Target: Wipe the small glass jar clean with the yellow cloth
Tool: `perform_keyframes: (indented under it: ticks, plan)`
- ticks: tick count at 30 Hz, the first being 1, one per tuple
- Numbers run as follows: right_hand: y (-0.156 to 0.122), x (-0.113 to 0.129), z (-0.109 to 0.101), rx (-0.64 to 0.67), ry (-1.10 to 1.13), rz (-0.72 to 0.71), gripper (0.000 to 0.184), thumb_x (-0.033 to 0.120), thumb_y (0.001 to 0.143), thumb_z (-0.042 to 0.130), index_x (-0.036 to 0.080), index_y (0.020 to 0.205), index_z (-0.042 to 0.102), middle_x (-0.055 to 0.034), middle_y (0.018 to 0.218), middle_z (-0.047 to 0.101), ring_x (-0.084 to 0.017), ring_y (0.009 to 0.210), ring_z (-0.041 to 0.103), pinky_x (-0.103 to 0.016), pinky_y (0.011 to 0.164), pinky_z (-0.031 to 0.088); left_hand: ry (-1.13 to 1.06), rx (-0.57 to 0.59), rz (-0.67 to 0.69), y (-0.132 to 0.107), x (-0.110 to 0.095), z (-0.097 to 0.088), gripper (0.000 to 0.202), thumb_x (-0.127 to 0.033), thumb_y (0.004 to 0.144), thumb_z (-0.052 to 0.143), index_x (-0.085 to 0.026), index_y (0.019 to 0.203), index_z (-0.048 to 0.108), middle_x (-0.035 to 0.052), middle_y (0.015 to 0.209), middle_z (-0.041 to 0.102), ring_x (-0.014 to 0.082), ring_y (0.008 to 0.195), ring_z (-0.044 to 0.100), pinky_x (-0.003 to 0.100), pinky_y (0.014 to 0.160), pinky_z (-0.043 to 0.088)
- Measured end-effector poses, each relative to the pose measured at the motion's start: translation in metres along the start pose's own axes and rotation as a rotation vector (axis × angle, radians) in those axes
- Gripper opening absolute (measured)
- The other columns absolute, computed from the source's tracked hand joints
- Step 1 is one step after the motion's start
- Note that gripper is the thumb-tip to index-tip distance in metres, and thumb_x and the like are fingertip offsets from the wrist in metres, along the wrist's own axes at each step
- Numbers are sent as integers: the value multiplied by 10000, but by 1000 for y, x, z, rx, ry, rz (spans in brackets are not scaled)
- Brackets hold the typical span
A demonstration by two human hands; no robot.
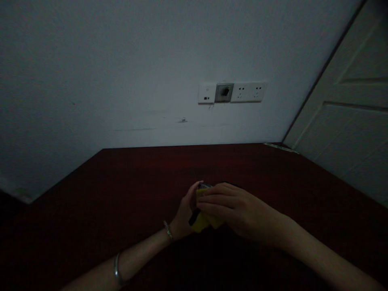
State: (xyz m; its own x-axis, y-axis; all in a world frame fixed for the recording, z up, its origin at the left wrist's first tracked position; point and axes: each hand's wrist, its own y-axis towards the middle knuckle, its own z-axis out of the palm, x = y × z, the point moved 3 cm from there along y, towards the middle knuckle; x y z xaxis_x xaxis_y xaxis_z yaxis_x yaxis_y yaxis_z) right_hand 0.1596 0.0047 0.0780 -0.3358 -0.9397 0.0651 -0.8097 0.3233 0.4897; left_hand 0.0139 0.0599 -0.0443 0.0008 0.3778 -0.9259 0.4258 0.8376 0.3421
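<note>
Both my hands meet over a dark red-brown table [121, 190] in dim light. My left hand [183, 212] is closed around a small yellow object [201, 220] with a dark part at its top, gripping it from the left. My right hand [233, 208] lies over the same object from the right, fingers curled across its top and front. Most of the object is hidden between the hands; I cannot make out what it is. My left forearm carries a thin bracelet at the wrist and a bangle [117, 270] further up.
A pale wall [121, 81] rises behind the table's far edge, with a row of wall sockets and a switch plate [232, 93]. A light panelled door [351, 117] stands at the right. A thin pale strip [280, 147] lies at the table's far right corner.
</note>
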Motion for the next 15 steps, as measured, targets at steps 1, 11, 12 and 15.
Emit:
perform_keyframes:
  ticks: [1, 11, 12, 15]
  plan:
    - [0, 1, -2, 19, 36, 0, 377, 36, 884, 427, 99, 1239, 537, -147, 1157, 656, -240, 1127, 557, -427, 912, 496, -27, -2, 7, 0, -2, 0, 756, -302, 690, 715, -239, 1355, 361, 76, 1264, 580, 307, 1163, 561, 413, 987, 472]
    - [-20, -36, 1, -124, 189, 268, 529, -25, 823, 421, 203, 1295, 491, -101, 1183, 610, -176, 1094, 572, -363, 910, 501, -112, -20, 58, -5, -13, 7, 836, -237, 620, 769, -197, 1343, 352, 137, 1272, 563, 295, 1140, 573, 460, 974, 478]
    - [-20, -38, 6, -109, 196, 271, 543, -30, 818, 418, 212, 1299, 488, -95, 1200, 609, -171, 1104, 572, -361, 921, 499, -105, -15, 53, -5, -12, 6, 843, -235, 617, 771, -198, 1346, 349, 137, 1271, 564, 295, 1135, 575, 462, 970, 481]
    - [-16, -34, 12, -58, 243, 213, 540, -28, 827, 423, 222, 1300, 487, -81, 1253, 599, -152, 1151, 559, -334, 955, 488, -41, -29, 81, -4, -12, 2, 838, -247, 605, 776, -206, 1337, 371, 123, 1282, 556, 299, 1157, 558, 472, 982, 470]
